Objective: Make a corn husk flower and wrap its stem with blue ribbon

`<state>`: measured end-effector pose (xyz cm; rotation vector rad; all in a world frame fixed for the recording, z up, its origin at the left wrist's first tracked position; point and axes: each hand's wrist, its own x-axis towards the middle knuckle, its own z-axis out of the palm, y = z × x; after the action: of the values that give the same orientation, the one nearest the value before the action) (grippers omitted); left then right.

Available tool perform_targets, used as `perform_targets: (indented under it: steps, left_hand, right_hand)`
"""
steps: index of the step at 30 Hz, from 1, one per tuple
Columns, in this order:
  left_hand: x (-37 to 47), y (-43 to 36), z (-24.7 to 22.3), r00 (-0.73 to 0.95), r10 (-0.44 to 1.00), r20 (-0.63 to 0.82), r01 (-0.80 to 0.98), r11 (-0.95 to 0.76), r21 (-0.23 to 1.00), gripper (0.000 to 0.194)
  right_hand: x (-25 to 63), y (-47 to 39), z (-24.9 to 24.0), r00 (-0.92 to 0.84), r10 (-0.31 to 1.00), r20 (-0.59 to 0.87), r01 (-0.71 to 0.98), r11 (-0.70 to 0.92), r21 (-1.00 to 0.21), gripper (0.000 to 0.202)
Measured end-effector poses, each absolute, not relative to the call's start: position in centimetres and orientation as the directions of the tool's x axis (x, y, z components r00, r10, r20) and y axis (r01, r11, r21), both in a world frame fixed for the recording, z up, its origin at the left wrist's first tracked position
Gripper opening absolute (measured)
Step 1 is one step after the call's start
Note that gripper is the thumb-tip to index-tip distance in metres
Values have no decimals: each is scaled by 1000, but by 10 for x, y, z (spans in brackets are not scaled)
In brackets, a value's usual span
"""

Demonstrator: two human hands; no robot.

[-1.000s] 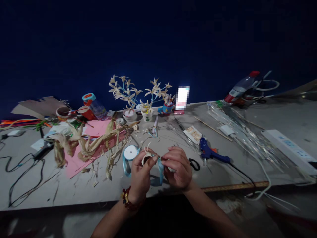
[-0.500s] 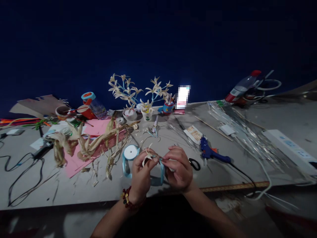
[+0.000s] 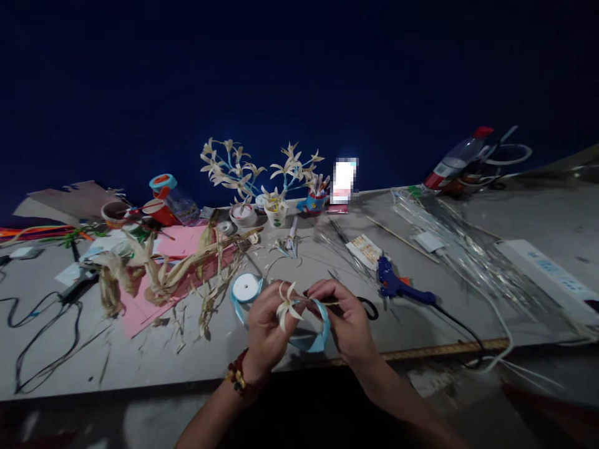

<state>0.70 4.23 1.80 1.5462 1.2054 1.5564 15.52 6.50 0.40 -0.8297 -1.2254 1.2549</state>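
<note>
Between the fingers of my left hand (image 3: 267, 321) is a pale husk flower (image 3: 289, 305), its petals spread toward me. Its thin stem runs right to my right hand (image 3: 344, 315), whose fingers pinch the light blue ribbon (image 3: 322, 330) against the stem. The ribbon hangs in a loop below both hands and leads back left to its white spool (image 3: 246, 287), which lies on the table just beyond my left hand. Both hands are closed; the fingertips of the right partly hide the pinch. Black-handled scissors (image 3: 369, 308) show partly behind my right hand.
A blue glue gun (image 3: 402, 284) with its cord lies to the right. Dried corn husks (image 3: 163, 274) cover pink paper (image 3: 135, 318) on the left. Finished husk-flower branches (image 3: 234, 168) stand in pots at the back. Wires in clear wrapping (image 3: 463, 249) and a power strip (image 3: 547, 280) lie far right.
The flower has turned, so its open petals now face up toward me. My right hand has shifted slightly right, and the ribbon now arcs in a wider loop beside it.
</note>
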Motion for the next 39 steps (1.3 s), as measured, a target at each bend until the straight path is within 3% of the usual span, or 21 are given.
perform_targets:
  steps: [6,9,14,17,20,22,26,29,33,39]
  left_hand:
    - [3,45,16,-22,869,494,138,-487,862,12]
    - [5,44,14,-40,892,450,109,-444,889,9]
    - [9,43,7,-130,940,315,-84,-327,941,5]
    - [8,44,4,-138,947,289,-79,-301,950,9]
    - [9,44,1,-181,944,276,-59,-291,955,15]
    - [13,44,-3,-224,942,252,-136,-286,949,15]
    - [21,45,-8,-279,943,184,-282,-264,922,12]
    - [24,46,-8,-284,940,188,-316,-278,907,10]
    - [22,47,-8,-266,927,264,-295,-339,893,8]
    - [16,48,-13,-209,921,329,-271,-378,885,6]
  right_hand:
    - [160,64,12,-203,979,11,-330,-57,-942,26]
    - [160,64,15,-218,975,-45,-365,-124,-923,27]
    - [157,63,17,-216,976,-17,-389,-102,-915,25]
    - [154,61,14,-222,975,-12,-383,-98,-918,23]
    - [149,59,7,-165,985,46,-420,-28,-907,19]
    - [146,59,3,-103,985,136,-436,78,-897,15]
    - [141,59,0,-21,937,349,-353,319,-879,7]
    - [141,59,3,-4,917,398,-323,375,-869,6]
    - [143,58,7,-77,974,214,-435,160,-886,7]
    - [147,60,18,-260,961,-97,-563,-232,-793,21]
